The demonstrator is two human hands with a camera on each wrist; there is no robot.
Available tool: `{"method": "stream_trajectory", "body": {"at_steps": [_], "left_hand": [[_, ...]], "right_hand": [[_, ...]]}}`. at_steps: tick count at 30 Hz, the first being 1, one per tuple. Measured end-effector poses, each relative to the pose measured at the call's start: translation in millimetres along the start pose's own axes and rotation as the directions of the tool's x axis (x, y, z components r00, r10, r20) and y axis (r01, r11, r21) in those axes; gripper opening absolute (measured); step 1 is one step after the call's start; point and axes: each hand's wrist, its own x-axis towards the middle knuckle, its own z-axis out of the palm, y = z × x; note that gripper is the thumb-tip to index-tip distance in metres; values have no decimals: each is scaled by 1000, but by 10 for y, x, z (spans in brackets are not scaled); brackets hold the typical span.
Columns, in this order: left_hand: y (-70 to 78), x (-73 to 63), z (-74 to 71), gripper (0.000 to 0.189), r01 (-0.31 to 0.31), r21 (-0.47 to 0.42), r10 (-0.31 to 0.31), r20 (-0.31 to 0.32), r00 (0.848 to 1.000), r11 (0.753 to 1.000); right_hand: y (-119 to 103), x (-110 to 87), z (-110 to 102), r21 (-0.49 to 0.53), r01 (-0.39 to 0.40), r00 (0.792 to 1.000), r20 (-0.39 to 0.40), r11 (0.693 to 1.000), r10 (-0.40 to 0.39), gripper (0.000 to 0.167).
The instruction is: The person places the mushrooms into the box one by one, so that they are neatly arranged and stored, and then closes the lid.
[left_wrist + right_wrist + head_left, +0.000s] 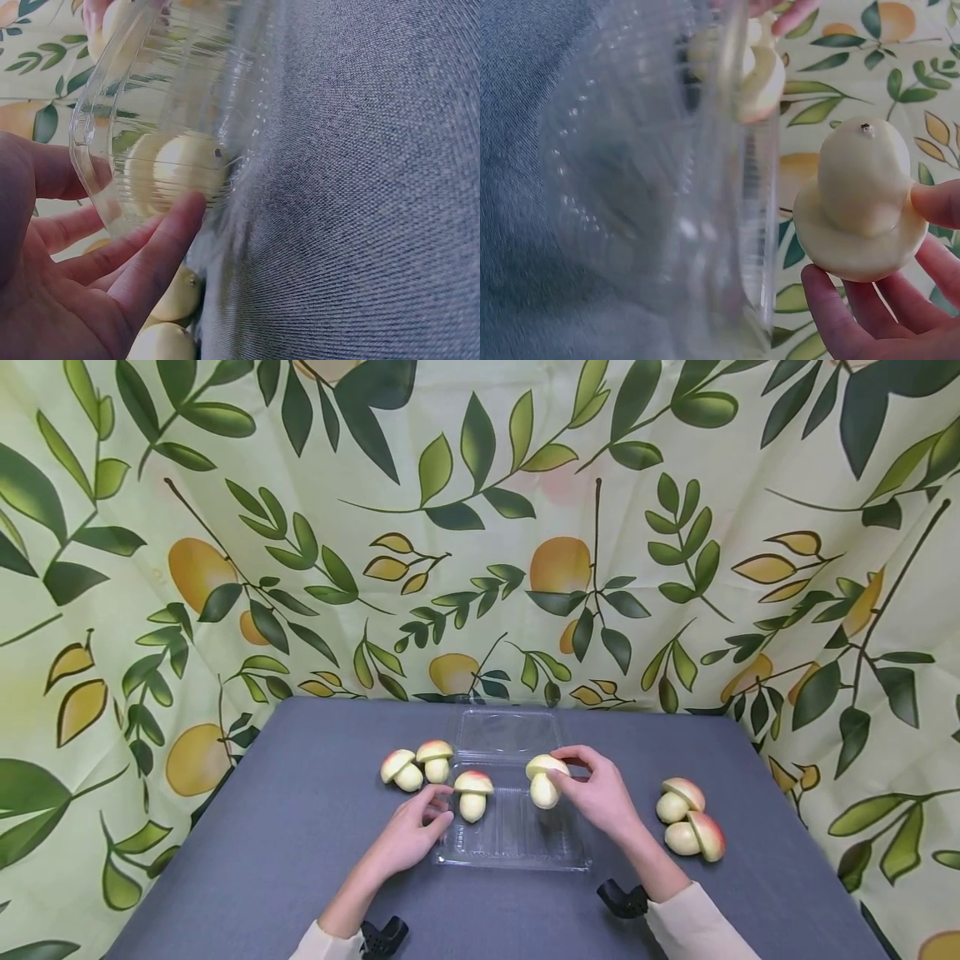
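Observation:
A clear plastic container (517,853) lies on the table with its lid (506,731) folded back at the far side. Inside its left part stands a toy mushroom (472,806), pale with a red-tinged cap, also visible through the ribbed wall in the left wrist view. My left hand (412,831) holds the container's left side, one digit behind the clear rim and the other fingers in front of the wall. Over the container's right part, my right hand (600,789) pinches another toy mushroom (864,180) by its cap, stem downward.
Two toy mushrooms (405,772) lean together left of the container. Two more (697,837) lie at the right on the grey cloth-covered table (315,827). A leaf-and-fruit patterned curtain (480,552) hangs behind and along both sides.

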Motion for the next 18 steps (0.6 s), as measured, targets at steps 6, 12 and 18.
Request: {"method": "stream_trajectory", "body": {"at_steps": [6,12,18], "left_hand": [[-19,1,-2,33,-4,-12,4,2,1000,1000],[-21,6,-3,33,-2,-14,2,6,1000,1000],[-9,11,-2,34,-1,-14,1,11,1000,1000]], "right_hand": [[14,41,185,-31,-6,1000,6,1000,6,25],[55,74,345,-52,5,1000,23,999,-4,24],[89,94,463,-86,30,999,26,996,-28,23]]}}
